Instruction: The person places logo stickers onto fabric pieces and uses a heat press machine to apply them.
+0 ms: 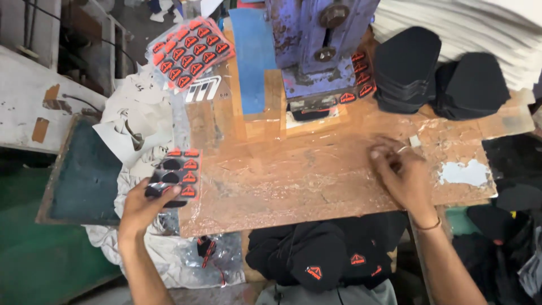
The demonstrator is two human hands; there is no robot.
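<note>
Orange-and-black triangular patches sit in rows on a clear backing sheet (179, 175) at the left edge of the taped wooden work board (316, 175). The left hand (141, 206) rests on the sheet's lower corner, fingers curled together on one patch. The right hand (403, 175) lies on the bare board, well apart from the sheet, fingertips (377, 153) pinched together; whether they hold anything cannot be told. To lift a patch cleanly, peel from one corner at a low angle and keep the sheet flat. The blue press (316, 51) stands behind, with black fabric panels (406, 68) stacked beside it.
</note>
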